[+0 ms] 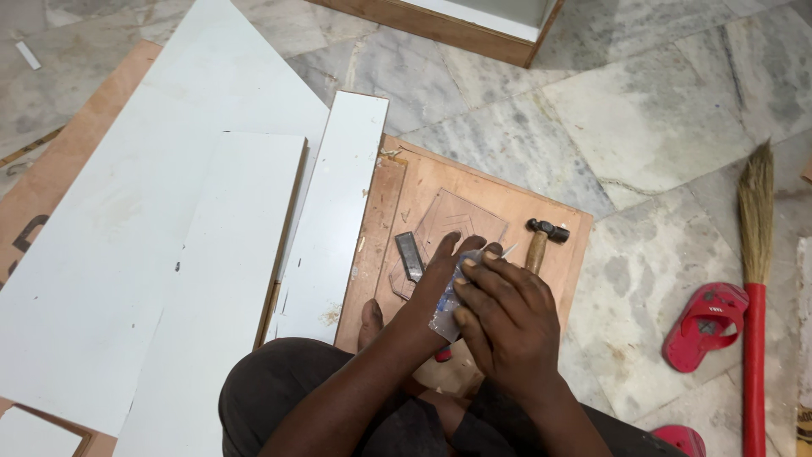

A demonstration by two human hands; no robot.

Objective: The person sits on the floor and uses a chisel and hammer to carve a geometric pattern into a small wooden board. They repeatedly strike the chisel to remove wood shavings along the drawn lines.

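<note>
Both hands clenched on a small crinkly clear plastic packet [448,300]: left hand [436,283] beneath, right hand [507,317] on top. Wooden-handled steel hammer [541,239] near the brown plywood board's [499,196] right edge.

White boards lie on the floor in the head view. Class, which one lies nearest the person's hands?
The narrow white strip, lying against the left edge of the brown plywood panel. The wider white boards lie further left, beyond it.
</note>
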